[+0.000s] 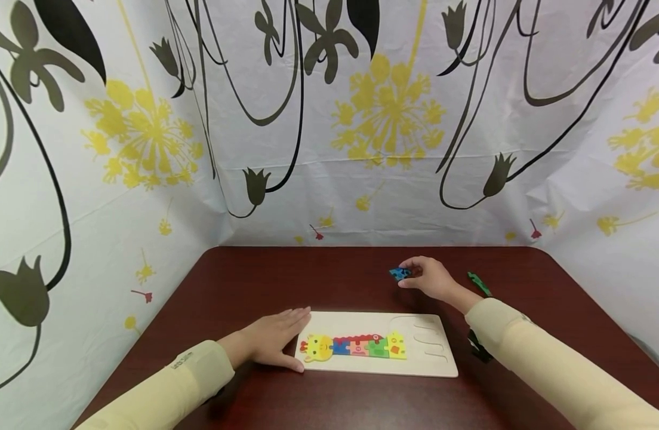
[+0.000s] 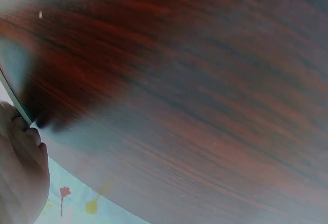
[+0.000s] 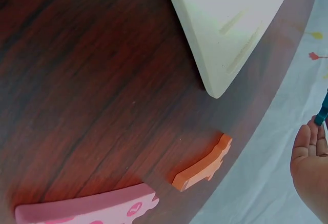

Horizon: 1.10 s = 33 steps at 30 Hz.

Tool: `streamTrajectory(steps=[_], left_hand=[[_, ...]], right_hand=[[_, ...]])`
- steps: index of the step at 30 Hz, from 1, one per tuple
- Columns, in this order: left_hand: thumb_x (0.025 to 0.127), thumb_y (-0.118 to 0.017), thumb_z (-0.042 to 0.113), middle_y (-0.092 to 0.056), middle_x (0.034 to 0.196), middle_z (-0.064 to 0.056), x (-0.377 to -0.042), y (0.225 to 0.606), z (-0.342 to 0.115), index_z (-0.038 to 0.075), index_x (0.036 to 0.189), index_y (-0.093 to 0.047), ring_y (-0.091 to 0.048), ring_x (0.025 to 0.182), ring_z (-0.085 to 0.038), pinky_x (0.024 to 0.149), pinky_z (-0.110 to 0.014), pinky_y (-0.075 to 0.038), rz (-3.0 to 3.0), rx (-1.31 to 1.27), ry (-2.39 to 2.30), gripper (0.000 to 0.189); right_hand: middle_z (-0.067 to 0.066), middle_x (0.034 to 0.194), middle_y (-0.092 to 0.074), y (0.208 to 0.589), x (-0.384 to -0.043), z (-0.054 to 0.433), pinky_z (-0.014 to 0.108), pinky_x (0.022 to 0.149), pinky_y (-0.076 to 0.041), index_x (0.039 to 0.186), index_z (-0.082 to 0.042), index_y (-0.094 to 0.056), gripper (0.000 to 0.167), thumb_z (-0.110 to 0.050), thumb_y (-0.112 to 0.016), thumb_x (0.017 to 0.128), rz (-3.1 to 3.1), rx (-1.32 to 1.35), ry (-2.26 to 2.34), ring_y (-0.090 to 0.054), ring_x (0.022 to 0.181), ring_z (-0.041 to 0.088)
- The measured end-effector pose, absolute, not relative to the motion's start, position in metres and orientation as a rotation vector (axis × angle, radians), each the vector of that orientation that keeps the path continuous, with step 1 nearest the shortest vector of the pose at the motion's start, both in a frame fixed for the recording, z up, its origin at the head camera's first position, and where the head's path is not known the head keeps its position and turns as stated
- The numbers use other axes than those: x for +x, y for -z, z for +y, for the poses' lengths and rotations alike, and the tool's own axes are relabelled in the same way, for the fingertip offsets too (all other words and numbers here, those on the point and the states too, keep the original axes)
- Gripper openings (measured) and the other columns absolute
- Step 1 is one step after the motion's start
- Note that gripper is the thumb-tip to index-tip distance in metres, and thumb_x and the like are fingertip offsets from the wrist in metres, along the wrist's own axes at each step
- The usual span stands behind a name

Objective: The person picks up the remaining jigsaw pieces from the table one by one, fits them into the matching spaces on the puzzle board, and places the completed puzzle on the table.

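Note:
A pale wooden puzzle board (image 1: pixel 362 365) lies on the table. Joined in its recess are a yellow giraffe head (image 1: pixel 318 347) and several coloured number pieces (image 1: pixel 368 346). Carved leg-shaped grooves show bare at the board's right end. My left hand (image 1: pixel 276 337) rests on the left edge of the board, its fingers extended and the thumb near the lower corner. Beyond the board, my right hand (image 1: pixel 430 280) pinches a blue puzzle piece (image 1: pixel 399 273) between thumb and fingers, off the board. In the right wrist view only a bit of that piece shows at the fingertips.
A green puzzle piece (image 1: pixel 480 284) lies right of my right hand. Beside the board in the right wrist view are an orange piece (image 3: pixel 202 165) and a pink piece (image 3: pixel 92 206). Patterned white cloth (image 1: pixel 329 131) hangs behind the dark wooden table (image 1: pixel 286 275).

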<state>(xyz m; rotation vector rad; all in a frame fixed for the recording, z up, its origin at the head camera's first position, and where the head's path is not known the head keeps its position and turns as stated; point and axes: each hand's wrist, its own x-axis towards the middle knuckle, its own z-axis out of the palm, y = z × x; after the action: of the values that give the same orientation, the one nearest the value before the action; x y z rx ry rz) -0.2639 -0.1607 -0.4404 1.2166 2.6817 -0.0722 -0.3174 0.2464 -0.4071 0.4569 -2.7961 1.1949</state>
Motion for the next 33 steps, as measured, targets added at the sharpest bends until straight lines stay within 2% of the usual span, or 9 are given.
streamTrajectory(steps=[15,22,33], left_hand=[[0.079,-0.039,0.084,-0.011,0.162,-0.003,-0.265,0.442,-0.161,0.011,0.157,-0.013,-0.012,0.147,-0.016,0.116,-0.038,-0.017,2.683,1.239,0.070,0.110],[0.079,-0.038,0.085,-0.011,0.162,-0.003,-0.265,0.442,-0.161,0.011,0.157,-0.013,-0.012,0.147,-0.017,0.116,-0.039,-0.018,2.682,1.226,0.073,0.110],[0.080,-0.035,0.085,-0.012,0.162,-0.006,-0.264,0.442,-0.162,0.008,0.156,-0.015,-0.013,0.147,-0.018,0.116,-0.038,-0.018,2.692,1.287,0.092,0.110]], right_hand=[[0.006,0.103,-0.060,0.409,-0.298,0.248,0.035,0.070,-0.050,0.118,-0.004,-0.066,0.036,-0.015,-0.077,0.085,-2.784,0.597,-1.171,-0.054,0.084,0.021],[0.004,0.101,-0.060,0.409,-0.291,0.248,0.032,0.072,-0.053,0.116,-0.005,-0.066,0.035,-0.014,-0.077,0.084,-2.800,0.676,-1.181,-0.057,0.085,0.018],[0.003,0.104,-0.062,0.409,-0.283,0.249,0.031,0.070,-0.051,0.114,-0.008,-0.068,0.033,-0.014,-0.078,0.083,-2.814,0.795,-1.207,-0.056,0.084,0.019]])
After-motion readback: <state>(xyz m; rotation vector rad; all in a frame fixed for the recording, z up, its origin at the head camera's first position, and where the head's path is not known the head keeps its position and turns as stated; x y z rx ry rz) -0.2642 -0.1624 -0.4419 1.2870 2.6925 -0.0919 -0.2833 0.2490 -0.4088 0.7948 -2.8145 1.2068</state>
